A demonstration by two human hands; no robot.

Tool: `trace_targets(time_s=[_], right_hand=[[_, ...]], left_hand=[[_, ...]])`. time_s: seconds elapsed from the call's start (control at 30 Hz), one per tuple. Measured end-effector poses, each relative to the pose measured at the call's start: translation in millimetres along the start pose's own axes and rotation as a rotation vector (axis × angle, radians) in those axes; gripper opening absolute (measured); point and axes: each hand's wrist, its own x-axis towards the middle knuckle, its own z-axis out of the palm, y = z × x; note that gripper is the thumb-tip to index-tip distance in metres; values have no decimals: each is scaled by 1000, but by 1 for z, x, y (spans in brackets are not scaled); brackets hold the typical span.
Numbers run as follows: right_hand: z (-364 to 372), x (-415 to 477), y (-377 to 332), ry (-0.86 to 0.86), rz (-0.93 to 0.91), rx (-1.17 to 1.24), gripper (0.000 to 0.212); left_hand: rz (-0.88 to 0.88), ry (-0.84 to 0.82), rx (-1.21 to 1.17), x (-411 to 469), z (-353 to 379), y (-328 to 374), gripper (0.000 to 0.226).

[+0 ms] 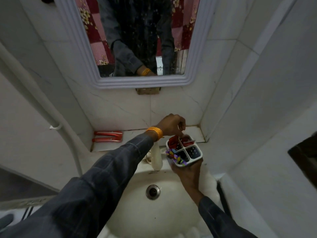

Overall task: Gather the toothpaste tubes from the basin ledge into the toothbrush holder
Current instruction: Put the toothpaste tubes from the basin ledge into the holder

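Leftmost, two red tubes (107, 136) lie side by side on the ledge (132, 134), well apart from the holder (184, 152), presumably awaiting collection. Centre: left hand (172, 126) reaches over the holder, fingers (181, 133) curled down into a rear compartment onto a red tube (187, 141); whether it grips or has let go cannot be told. Another red tube (172, 142) stands in the adjoining rear compartment. Right: right hand (187, 170) clasps the holder from below, raising it over the basin (154, 212) and tilting it to meet the tubes

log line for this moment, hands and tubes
right hand: holds holder | left hand: over far compartments | two red tubes: on ledge
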Motion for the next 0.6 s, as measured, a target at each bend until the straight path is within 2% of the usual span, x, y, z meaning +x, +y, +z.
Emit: trace_targets(time_s=[0.13, 0.27, 0.4, 0.47, 0.6], right_hand=[[0, 2, -3, 11, 11, 25, 110], [2, 0, -3, 31, 3, 50, 105], [3, -2, 1, 18, -15, 46, 111], [3, -2, 3, 6, -9, 51, 114], [8, -5, -4, 39, -9, 59, 110]], left_hand=[[-65, 130, -100, -21, -11, -26, 22], [-368, 348, -27, -73, -12, -105, 15], [-665, 265, 117, -134, -1, -185, 31], [-760, 270, 161, -156, 7, -210, 34], [-737, 305, 270, -165, 18, -219, 38]])
